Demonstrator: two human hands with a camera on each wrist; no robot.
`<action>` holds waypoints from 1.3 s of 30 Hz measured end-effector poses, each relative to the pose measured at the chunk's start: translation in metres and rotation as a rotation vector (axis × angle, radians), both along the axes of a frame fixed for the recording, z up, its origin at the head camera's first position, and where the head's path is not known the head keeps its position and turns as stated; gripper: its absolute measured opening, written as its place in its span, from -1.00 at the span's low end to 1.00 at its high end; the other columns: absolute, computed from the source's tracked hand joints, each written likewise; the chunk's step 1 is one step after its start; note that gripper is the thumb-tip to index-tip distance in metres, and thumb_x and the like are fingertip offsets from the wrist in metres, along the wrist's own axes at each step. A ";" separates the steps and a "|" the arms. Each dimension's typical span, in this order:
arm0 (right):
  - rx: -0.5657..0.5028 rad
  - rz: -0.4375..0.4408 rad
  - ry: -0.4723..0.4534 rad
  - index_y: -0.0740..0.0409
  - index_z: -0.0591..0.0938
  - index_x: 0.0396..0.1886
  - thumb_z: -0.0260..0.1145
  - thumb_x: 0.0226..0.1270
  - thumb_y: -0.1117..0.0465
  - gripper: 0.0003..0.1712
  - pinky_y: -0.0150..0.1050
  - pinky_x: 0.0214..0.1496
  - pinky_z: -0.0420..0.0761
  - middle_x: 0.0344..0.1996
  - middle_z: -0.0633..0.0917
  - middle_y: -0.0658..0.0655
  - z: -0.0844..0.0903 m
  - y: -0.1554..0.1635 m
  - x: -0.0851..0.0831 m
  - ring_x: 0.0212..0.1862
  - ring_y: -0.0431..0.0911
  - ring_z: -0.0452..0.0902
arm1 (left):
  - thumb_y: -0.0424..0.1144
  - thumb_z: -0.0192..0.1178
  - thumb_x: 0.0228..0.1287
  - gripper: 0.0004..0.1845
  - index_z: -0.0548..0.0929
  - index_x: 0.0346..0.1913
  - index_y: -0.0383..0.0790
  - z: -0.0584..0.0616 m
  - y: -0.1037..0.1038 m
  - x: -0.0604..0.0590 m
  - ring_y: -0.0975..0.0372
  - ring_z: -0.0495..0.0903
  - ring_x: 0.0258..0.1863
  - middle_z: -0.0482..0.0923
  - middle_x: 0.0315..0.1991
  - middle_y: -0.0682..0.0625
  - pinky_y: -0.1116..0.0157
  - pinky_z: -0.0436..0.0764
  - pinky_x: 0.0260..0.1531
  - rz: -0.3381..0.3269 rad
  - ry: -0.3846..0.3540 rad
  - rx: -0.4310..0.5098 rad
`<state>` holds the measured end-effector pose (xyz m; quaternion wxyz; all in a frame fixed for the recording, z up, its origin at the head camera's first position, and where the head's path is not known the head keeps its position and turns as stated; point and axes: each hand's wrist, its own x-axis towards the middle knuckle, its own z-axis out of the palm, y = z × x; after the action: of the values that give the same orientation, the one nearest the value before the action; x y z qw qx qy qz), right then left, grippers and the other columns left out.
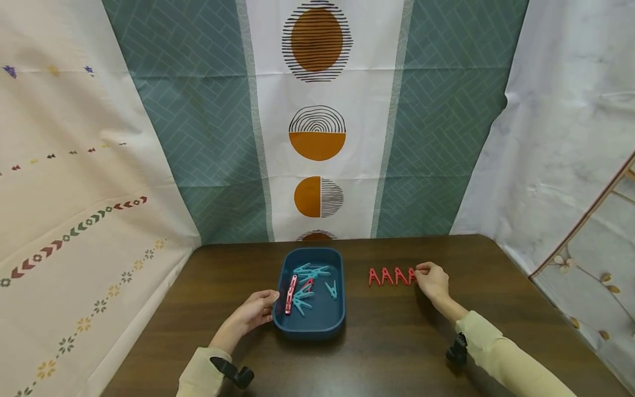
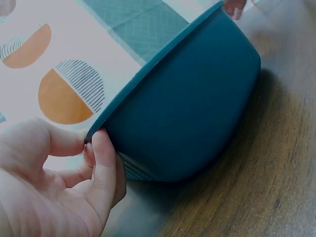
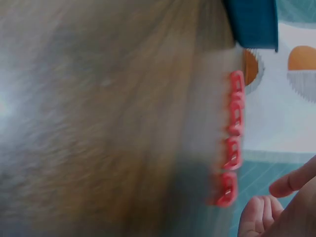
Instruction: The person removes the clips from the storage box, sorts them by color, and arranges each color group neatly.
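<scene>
A dark blue plastic tub (image 1: 312,334) stands on the table, left of the middle. My left hand (image 1: 255,310) pinches its left rim between thumb and fingers, as the left wrist view shows on the tub's side wall (image 2: 182,98). Inside lie several light blue clothespins (image 1: 301,300) and a few red clothespins (image 1: 291,295), one along the left wall. Right of the tub, several red clothespins (image 1: 386,277) stand in a row. My right hand (image 1: 433,282) is at the row's right end. In the right wrist view, its thumb and fingers (image 3: 254,217) are apart with nothing between them.
The brown wooden table (image 1: 377,353) ends at a patterned cloth backdrop (image 1: 327,198). Pale cloths hang at the left (image 1: 99,220) and right (image 1: 555,165) sides. Each wrist wears a dark camera strap.
</scene>
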<state>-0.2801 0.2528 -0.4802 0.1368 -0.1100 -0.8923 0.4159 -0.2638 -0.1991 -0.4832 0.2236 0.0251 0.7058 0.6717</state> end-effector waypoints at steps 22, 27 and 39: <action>-0.002 0.432 0.159 0.12 0.68 -0.21 0.22 0.31 0.34 -0.86 -0.35 -0.45 0.42 -0.36 0.71 0.12 0.034 -0.090 -0.006 -0.46 -0.13 0.51 | -0.11 0.02 0.46 -0.63 0.44 0.03 -0.41 0.005 0.003 -0.006 0.28 0.51 -0.43 0.47 -0.39 0.03 0.40 0.58 -0.37 0.040 0.015 -0.129; -0.002 0.502 0.170 0.13 0.68 -0.23 0.23 0.31 0.35 -0.87 -0.35 -0.44 0.47 -0.36 0.72 0.15 0.034 -0.107 -0.010 -0.49 -0.16 0.49 | -0.08 0.01 0.47 -0.56 0.42 0.10 -0.44 0.004 0.005 -0.008 0.27 0.52 -0.40 0.50 -0.35 0.01 0.39 0.58 -0.35 0.072 0.032 -0.130; 0.072 0.692 0.171 0.16 0.68 -0.25 0.24 0.30 0.33 -0.89 -0.43 -0.36 0.53 -0.32 0.73 0.16 0.037 -0.151 -0.016 -0.40 -0.21 0.53 | -0.11 0.06 0.45 -0.59 0.44 0.08 -0.42 0.005 0.006 -0.009 0.24 0.50 -0.38 0.50 -0.31 -0.01 0.40 0.57 -0.35 0.078 0.001 -0.111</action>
<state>-0.2957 0.1019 -0.4428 0.0659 0.2387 -0.8761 0.4136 -0.2723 -0.1932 -0.4786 0.1979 -0.0148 0.7423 0.6400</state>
